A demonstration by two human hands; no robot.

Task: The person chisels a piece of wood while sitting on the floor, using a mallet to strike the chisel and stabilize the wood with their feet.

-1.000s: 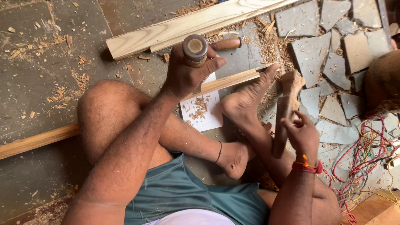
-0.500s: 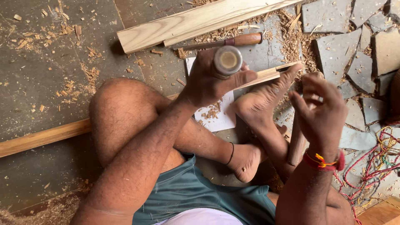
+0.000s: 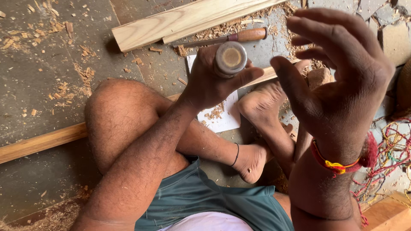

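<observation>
Chisel handle: our left hand [image 3: 209, 83] is wrapped round a round wooden tool handle [image 3: 231, 57], seen end-on, its flat butt ringed by a dull metal band. We take it for a chisel; the blade is hidden beneath the hand.
Left fingers: closed tight about the handle, thumb [image 3: 246, 77] stretched along its right side.
Right hand: our right hand [image 3: 342, 81] is raised near the camera, to the right of the handle and apart from it.
Right fingers: spread wide and loosely curled, holding nothing.
Wristband: red and yellow thread [image 3: 338, 164] tied round our right wrist.
Work under the hand: a narrow wooden strip [image 3: 38, 143] runs from the left edge, behind our knee, and comes out past the left hand by our foot [image 3: 265, 102]. A white sheet [image 3: 222, 119] scattered with wood chips lies below the hand.
Floor: we sit cross-legged on a grey stone floor [image 3: 43, 68] littered with shavings.
Second tool: a wooden-handled chisel [image 3: 227, 38] lies on the floor just above the left hand, beside a pale plank [image 3: 184, 21].
Far right: a tangle of coloured cord [image 3: 389, 149] near broken stone slabs [image 3: 394, 36].
</observation>
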